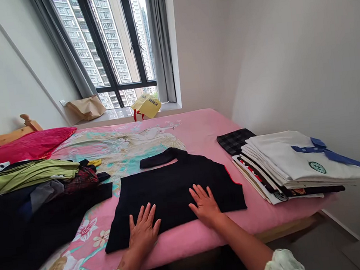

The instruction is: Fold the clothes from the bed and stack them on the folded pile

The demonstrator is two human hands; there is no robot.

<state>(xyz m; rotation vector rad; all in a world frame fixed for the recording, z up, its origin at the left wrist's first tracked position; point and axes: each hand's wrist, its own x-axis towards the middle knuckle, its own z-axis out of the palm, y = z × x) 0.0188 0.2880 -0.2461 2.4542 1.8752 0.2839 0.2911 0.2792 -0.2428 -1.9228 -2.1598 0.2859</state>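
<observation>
A black shirt [169,188] with red trim at its right edge lies on the pink bedsheet, folded lengthwise, its collar or a sleeve pointing away at the top. My left hand [143,230] rests flat on the near left part of the cloth, fingers spread. Farther right, my right hand [204,203] presses flat on the same shirt with its fingers apart. Neither hand grips anything. Both forearms reach in from the bottom, with pale ruffled cuffs.
Heaped loose clothes [32,182] lie at the left. Folded white shirts [286,157] are stacked at the right, beside a dark checked garment [235,140]. A red pillow [31,143] is at the headboard. A brown paper bag [86,108] and a yellow bag [147,106] are by the window.
</observation>
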